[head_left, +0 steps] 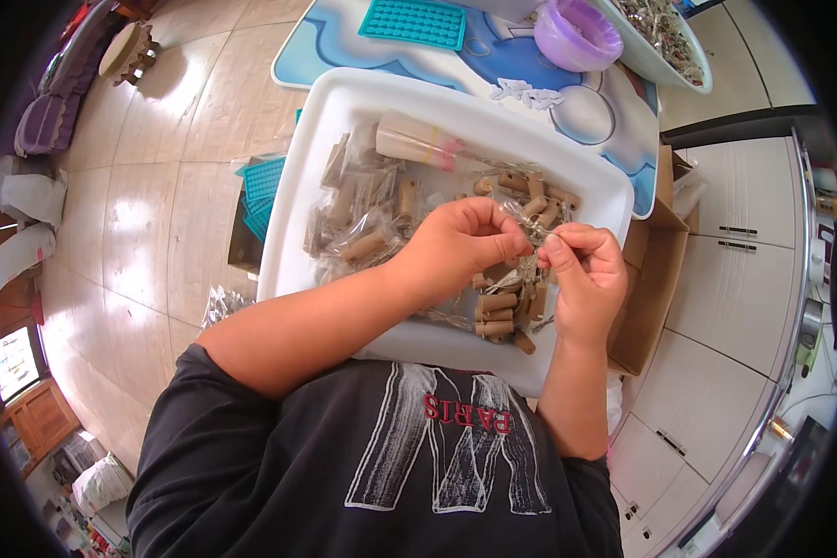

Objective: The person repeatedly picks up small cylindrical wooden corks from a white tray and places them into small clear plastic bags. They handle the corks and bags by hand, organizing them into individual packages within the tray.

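My left hand (465, 244) and my right hand (586, 274) meet over the right half of a white plastic tub (284, 209). Thumb and fingers of each are pinched on a small tangled bundle of thin silvery wire (528, 219). Their fingertips cover part of it. Below and around them in the tub lie loose brown cork-like cylinders (498, 303), several with fine wire attached. Clear bags with more such cylinders (367, 244) fill the tub's left half. A rolled clear plastic sleeve pack (409, 139) rests along the far side.
Behind the tub stands a blue-and-white table (493, 56) with a teal moulded tray (412, 23), small white pieces (527, 94), a purple basket (577, 37) and a bin of wire bundles (665, 42). Cardboard boxes (656, 270) flank the tub; white cabinets (730, 279) are at right.
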`<state>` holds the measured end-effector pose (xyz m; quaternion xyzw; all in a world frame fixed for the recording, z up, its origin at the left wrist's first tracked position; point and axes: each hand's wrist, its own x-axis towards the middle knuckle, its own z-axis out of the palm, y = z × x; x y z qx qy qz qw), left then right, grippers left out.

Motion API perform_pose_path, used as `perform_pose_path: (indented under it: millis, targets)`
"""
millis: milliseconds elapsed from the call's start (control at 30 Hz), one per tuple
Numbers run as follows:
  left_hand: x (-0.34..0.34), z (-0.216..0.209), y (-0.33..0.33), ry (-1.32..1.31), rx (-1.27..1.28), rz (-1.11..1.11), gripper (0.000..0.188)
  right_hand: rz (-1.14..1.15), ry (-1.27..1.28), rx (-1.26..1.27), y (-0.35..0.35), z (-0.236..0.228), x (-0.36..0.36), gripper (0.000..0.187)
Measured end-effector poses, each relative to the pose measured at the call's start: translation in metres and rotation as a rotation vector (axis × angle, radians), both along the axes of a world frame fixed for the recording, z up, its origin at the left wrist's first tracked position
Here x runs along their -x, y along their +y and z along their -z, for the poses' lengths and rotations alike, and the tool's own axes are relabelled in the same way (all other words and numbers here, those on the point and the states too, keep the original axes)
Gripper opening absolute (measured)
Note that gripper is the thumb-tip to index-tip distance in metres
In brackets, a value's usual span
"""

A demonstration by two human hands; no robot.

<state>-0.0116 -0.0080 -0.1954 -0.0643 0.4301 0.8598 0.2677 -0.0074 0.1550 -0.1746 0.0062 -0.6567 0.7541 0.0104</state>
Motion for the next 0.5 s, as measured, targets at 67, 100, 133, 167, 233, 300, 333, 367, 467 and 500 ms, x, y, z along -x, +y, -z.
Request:
perform_pose_path:
  millis: [67, 100, 133, 167, 233, 300, 333, 367, 467, 500]
  targets:
    - [0.001, 0.000, -0.003, -0.003, -0.025, -0.038, 0.011, 0.001, -0.017, -0.013, 0.001, 0.000, 0.000, 0.012]
    - [0.002, -0.001, -0.006, 0.005, -0.029, -0.053, 0.010, 0.000, -0.030, -0.021, 0.002, -0.001, 0.000, 0.011]
    - [0.003, -0.002, -0.008, 0.014, -0.032, -0.066, 0.009, -0.001, -0.043, -0.030, 0.003, -0.001, 0.001, 0.011]
    - [0.004, -0.004, -0.010, -0.005, -0.031, -0.051, 0.009, -0.013, -0.059, -0.035, 0.003, -0.001, 0.001, 0.011]
    - [0.005, -0.007, -0.014, -0.043, -0.030, -0.024, 0.008, -0.037, -0.091, -0.045, 0.004, -0.002, 0.001, 0.010]
    - [0.006, -0.006, -0.018, -0.051, -0.054, -0.014, 0.009, -0.074, -0.114, -0.056, 0.005, -0.003, 0.001, 0.009]
    - [0.007, -0.006, -0.019, -0.054, -0.066, -0.008, 0.009, -0.091, -0.125, -0.063, 0.006, -0.003, 0.001, 0.009]
    - [0.007, -0.008, -0.020, -0.063, -0.068, 0.005, 0.010, -0.100, -0.142, -0.078, 0.007, -0.002, 0.001, 0.011]
    - [0.009, -0.015, -0.021, -0.050, -0.020, 0.046, 0.010, -0.126, -0.158, -0.108, 0.008, -0.001, -0.001, 0.021]
    - [0.008, -0.012, -0.021, -0.022, 0.031, 0.063, 0.010, -0.131, -0.141, -0.108, 0.006, -0.003, -0.001, 0.026]
